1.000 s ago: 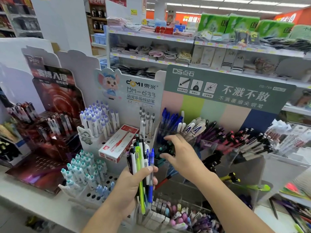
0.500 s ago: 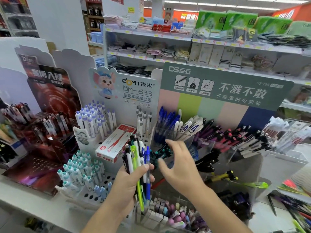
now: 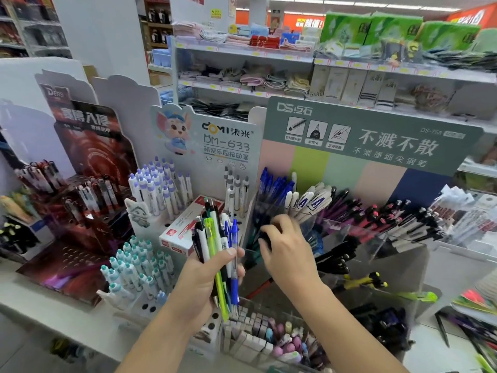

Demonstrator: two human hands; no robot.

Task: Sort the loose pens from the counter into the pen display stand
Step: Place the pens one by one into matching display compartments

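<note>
A shop interior is shown, w/ a white tabletop at lower left carrying several pen displays. Behind them, store shelves are stocked w/ folded cloths, socks & green packs. At far left a dark red display is seen; next to it a white DOMI stand is filled w/ purple-capped pens in its upper tier & teal-capped ones lower down, w/ a red-and-white box lying on it. At centre-right the clear acrylic pen display stand is set below a green DS header board; its compartments are packed w/ blue, white, purple, black & pink-tipped pens. A tray of erasers is placed at its front.

The left hand is raised in front of the DOMI stand, its fingers curled round a bunch of loose pens held roughly upright: black, white, 1 yellow-green, a few blue. The thumb is pressed across the front of the bunch.

The right hand is reached forward to the stand's left compartments, palm down, fingers bent. Something dark is seen under the fingertips, but it is blurred; whether it is gripped can't be told. The 2 hands are near each other, not touching.
</note>
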